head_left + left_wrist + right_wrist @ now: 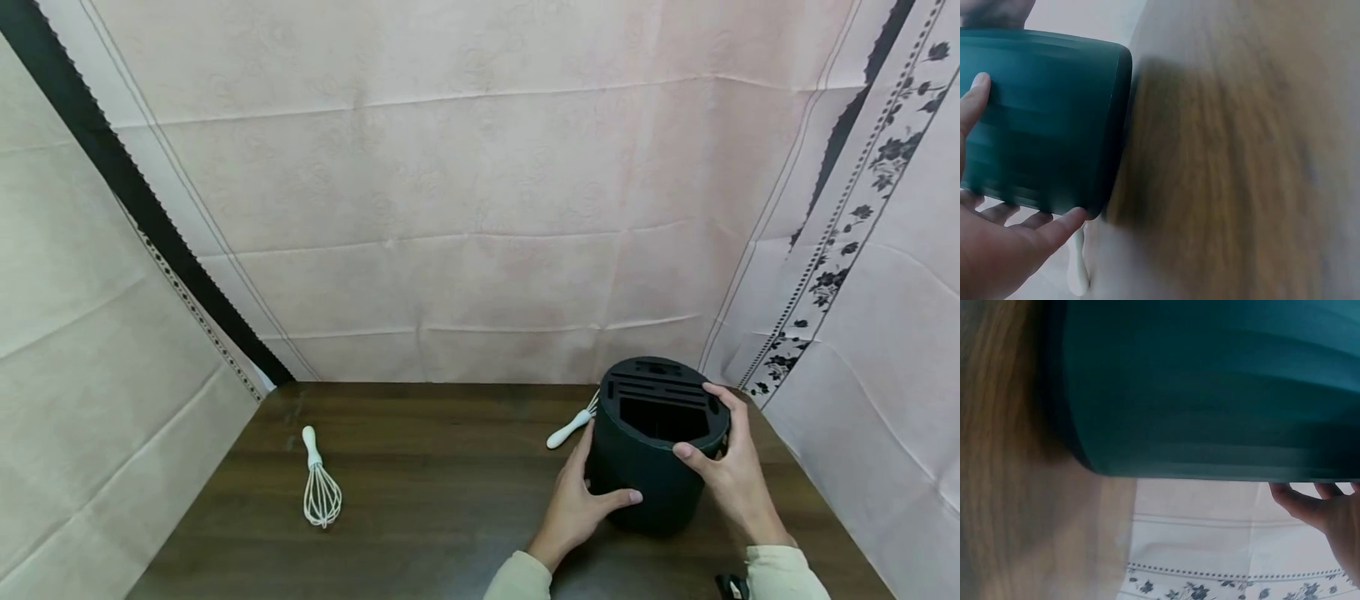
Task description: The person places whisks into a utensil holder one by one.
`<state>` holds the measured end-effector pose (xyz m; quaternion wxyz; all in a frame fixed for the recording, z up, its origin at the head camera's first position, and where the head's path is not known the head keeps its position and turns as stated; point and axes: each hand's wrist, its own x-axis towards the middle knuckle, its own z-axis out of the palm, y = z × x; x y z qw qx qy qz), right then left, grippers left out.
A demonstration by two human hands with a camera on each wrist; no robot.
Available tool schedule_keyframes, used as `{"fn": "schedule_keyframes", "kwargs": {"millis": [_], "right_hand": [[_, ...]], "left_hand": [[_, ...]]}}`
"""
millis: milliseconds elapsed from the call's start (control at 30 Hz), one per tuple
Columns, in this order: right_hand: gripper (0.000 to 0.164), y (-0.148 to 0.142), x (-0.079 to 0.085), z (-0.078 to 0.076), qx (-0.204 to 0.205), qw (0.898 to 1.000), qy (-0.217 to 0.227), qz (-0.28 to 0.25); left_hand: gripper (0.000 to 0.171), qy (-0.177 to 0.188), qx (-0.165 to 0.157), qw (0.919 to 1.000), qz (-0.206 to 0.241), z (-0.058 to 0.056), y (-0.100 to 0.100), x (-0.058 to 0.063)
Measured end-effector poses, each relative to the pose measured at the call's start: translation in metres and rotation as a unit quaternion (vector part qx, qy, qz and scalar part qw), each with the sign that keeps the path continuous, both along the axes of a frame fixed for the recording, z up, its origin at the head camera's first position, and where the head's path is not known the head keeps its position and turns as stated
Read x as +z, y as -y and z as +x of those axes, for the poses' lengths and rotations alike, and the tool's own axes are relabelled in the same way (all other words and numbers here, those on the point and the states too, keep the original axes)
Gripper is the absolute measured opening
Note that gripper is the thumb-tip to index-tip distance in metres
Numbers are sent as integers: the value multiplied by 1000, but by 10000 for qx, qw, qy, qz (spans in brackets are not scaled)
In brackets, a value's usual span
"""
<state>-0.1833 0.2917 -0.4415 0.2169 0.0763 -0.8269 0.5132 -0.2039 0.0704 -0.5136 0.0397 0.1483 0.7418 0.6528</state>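
A dark green, rounded utensil holder (660,500) with slots and a larger rectangular opening in its top is between my two hands at the right of the table. My left hand (573,508) grips its lower left side, thumb across the front and fingers round the far side. Higher up, my right hand (731,479) grasps the top rim, thumb at the front edge. In the left wrist view the smooth green wall of the holder (1047,119) shows close over the tabletop. Just behind it lies a white-handled whisk (570,429), its wires partly hidden by the holder.
A second white whisk (321,492) lies at the left of the brown wooden table (435,500). Pale cloth (480,183) hangs behind and at both sides. A small black object (729,586) is by the right sleeve at the bottom edge.
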Motion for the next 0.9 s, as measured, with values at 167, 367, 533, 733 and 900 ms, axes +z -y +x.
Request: {"fn": "schedule_keyframes", "kwargs": {"millis": [167,367,533,733,900], "right_hand": [[87,12,1,-1,188,9997,-159,-55],[83,19,-3,-4,325,9988,-268,-261],[81,26,-6,-5,435,9979,-249,-414],[79,34,-10,-4,504,9967,-128,-629],[79,40,-10,-5,491,9966,-139,-649]], "left_hand": [[105,153,49,9998,152,4,10,0],[107,198,177,9996,57,7,19,1],[106,208,239,9995,54,9,28,3],[108,292,323,9990,-23,13,38,6],[108,356,370,9987,-67,15,44,11]]}}
